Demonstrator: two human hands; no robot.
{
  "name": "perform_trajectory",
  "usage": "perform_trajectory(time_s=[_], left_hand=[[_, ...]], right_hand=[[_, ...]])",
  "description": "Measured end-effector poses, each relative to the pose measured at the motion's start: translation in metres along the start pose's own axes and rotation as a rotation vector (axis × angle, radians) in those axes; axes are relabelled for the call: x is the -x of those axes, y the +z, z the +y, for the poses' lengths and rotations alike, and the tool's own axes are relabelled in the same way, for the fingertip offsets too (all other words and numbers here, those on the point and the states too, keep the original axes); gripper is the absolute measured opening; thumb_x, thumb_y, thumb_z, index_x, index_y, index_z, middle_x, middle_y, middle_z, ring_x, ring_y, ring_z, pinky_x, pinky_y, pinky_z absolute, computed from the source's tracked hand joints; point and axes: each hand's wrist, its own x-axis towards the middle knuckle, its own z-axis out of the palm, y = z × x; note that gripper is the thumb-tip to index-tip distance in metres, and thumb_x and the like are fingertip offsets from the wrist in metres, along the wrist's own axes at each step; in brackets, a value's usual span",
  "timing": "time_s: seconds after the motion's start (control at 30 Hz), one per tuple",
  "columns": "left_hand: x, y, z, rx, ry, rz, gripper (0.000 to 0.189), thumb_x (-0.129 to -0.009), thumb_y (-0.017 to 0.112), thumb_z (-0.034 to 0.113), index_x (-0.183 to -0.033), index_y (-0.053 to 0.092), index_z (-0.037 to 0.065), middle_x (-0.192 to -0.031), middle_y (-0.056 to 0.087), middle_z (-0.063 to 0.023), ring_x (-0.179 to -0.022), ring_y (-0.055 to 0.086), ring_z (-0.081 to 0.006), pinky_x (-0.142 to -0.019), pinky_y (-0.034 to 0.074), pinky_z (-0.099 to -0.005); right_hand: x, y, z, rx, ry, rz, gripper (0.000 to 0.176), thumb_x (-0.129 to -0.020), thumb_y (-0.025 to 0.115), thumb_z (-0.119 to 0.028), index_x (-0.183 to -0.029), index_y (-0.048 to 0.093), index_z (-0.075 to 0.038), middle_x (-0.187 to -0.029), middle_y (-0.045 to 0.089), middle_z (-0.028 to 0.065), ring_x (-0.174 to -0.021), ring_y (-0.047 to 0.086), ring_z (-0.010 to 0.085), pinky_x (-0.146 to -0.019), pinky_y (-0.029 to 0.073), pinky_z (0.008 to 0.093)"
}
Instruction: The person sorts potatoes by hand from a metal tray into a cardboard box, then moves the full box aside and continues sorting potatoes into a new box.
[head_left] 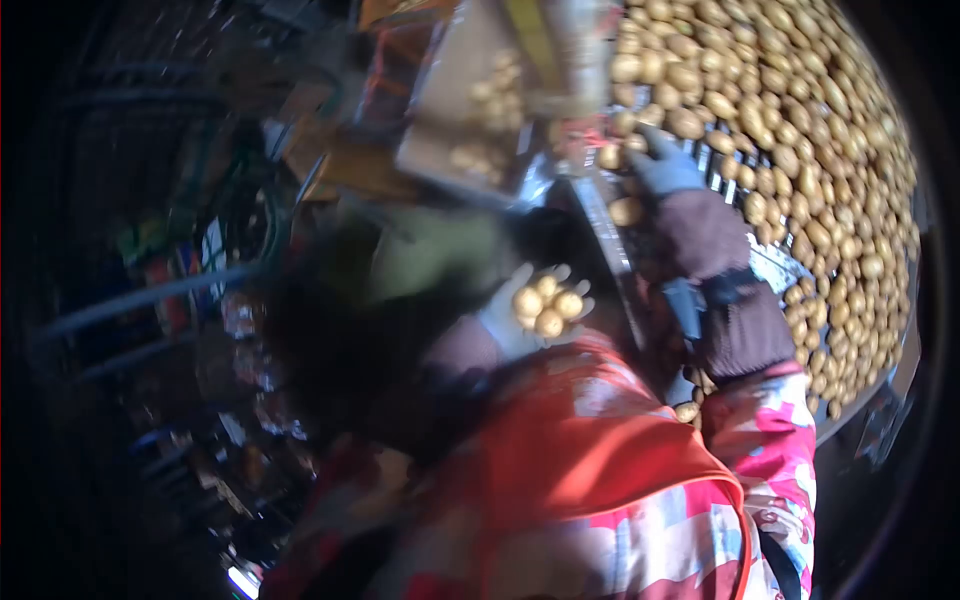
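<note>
My left hand (508, 326), in a light grey-blue glove, is held palm up close to my body. Its fingers curl round several small potatoes (548, 302). My right hand (670, 168), gloved alike, reaches forward to the near edge of a broad spread of potatoes (790, 110). Its fingers look stretched out and apart, touching or very near the potatoes there; motion blur hides the exact contact. A brown knitted cuff (705, 232) covers the right wrist.
Dark slats (722, 150) show between potatoes near my right hand. A metal rail (605, 225) runs between my hands. Ahead stands a pale tray or box (430, 130) with more potatoes in it. Dim blue rails (150, 300) and clutter lie to the left.
</note>
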Motion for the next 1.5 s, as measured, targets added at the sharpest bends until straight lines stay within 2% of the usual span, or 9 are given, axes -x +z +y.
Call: perform_trajectory(time_s=[0.3,0.4,0.57,0.77,0.9,1.07,1.17,1.3,1.5], left_hand=[[0.103,-0.018,0.072,0.115,0.451,-0.380,0.048,-0.102,0.049,0.053,-0.129,0.063,0.015,-0.140,0.060,-0.0130,-0.131,0.055,-0.0398,-0.099,0.051,-0.0590],[0.173,-0.044,0.112,0.131,0.721,-0.166,0.040,-0.103,0.048,0.047,-0.117,0.065,0.013,-0.126,0.066,-0.0114,-0.120,0.062,-0.0330,-0.096,0.053,-0.0586],[0.246,-0.097,0.234,0.237,1.104,0.302,0.053,-0.098,0.055,0.054,-0.129,0.062,0.012,-0.124,0.064,-0.0190,-0.121,0.059,-0.0366,-0.109,0.040,-0.0635],[0.272,-0.126,0.265,-0.052,0.955,0.528,0.051,-0.107,0.043,0.042,-0.149,0.044,0.012,-0.153,0.046,-0.0153,-0.143,0.043,-0.0300,-0.118,0.037,-0.0517],[0.204,-0.058,0.199,-0.583,0.369,0.419,0.051,-0.101,0.056,0.043,-0.141,0.056,0.012,-0.137,0.060,-0.0139,-0.106,0.066,-0.0247,-0.092,0.057,-0.0382],[0.112,0.062,0.103,-1.153,-0.120,0.120,0.047,-0.105,0.051,0.033,-0.145,0.051,0.008,-0.134,0.061,-0.0149,-0.092,0.068,-0.0182,-0.073,0.056,-0.0271],[0.059,0.102,0.055,-1.418,-0.298,-0.059,0.047,-0.105,0.050,0.023,-0.149,0.046,0.008,-0.135,0.060,-0.0163,-0.093,0.067,-0.0153,-0.074,0.055,-0.0233],[-0.024,0.102,0.004,-1.842,-0.423,-0.298,0.043,-0.106,0.041,0.014,-0.148,0.046,0.008,-0.137,0.059,-0.0161,-0.093,0.064,-0.0121,-0.076,0.052,-0.0198],[-0.084,0.114,-0.103,-1.739,-0.400,0.288,0.035,-0.104,0.053,0.028,-0.131,0.062,0.007,-0.120,0.068,-0.0109,-0.099,0.064,-0.0182,-0.087,0.053,-0.0311]], right_hand=[[0.149,-0.016,-0.069,-0.906,0.381,-0.635,0.046,-0.103,0.058,-0.041,-0.129,0.059,-0.003,-0.079,0.068,0.0102,-0.051,0.060,0.0133,-0.039,0.044,0.0224],[0.155,0.032,-0.148,-0.912,0.426,-0.904,0.059,-0.101,0.061,-0.048,-0.141,0.051,-0.005,-0.082,0.070,0.0110,-0.054,0.064,0.0154,-0.039,0.044,0.0208],[0.118,0.171,-0.318,-1.155,0.212,-1.232,0.041,-0.106,0.051,-0.043,-0.115,0.060,-0.004,-0.088,0.067,0.0122,-0.052,0.055,0.0105,-0.045,0.040,0.0228],[0.120,0.213,-0.277,-0.281,-0.239,-0.324,0.042,-0.096,0.066,-0.028,-0.134,0.062,-0.011,-0.132,0.064,0.0169,-0.115,0.064,0.0313,-0.100,0.051,0.0397],[0.180,0.089,-0.184,0.013,-0.314,0.195,0.049,-0.092,0.068,-0.021,-0.139,0.059,-0.012,-0.136,0.060,0.0185,-0.127,0.056,0.0368,-0.107,0.046,0.0432],[0.276,0.015,-0.097,0.413,0.438,0.227,0.059,-0.091,0.066,-0.030,-0.145,0.051,-0.011,-0.146,0.053,0.0149,-0.137,0.046,0.0382,-0.115,0.034,0.0513],[0.344,0.011,-0.062,0.316,0.228,0.532,0.062,-0.089,0.068,-0.032,-0.144,0.051,-0.009,-0.148,0.051,0.0152,-0.139,0.044,0.0373,-0.115,0.035,0.0513],[0.406,0.047,0.022,0.483,0.445,0.565,0.066,-0.086,0.070,-0.031,-0.144,0.050,-0.009,-0.149,0.049,0.0193,-0.139,0.043,0.0387,-0.114,0.034,0.0519],[0.470,0.022,0.047,0.455,0.572,0.788,0.066,-0.086,0.069,-0.029,-0.146,0.050,-0.008,-0.151,0.046,0.0200,-0.139,0.043,0.0410,-0.115,0.032,0.0527]])
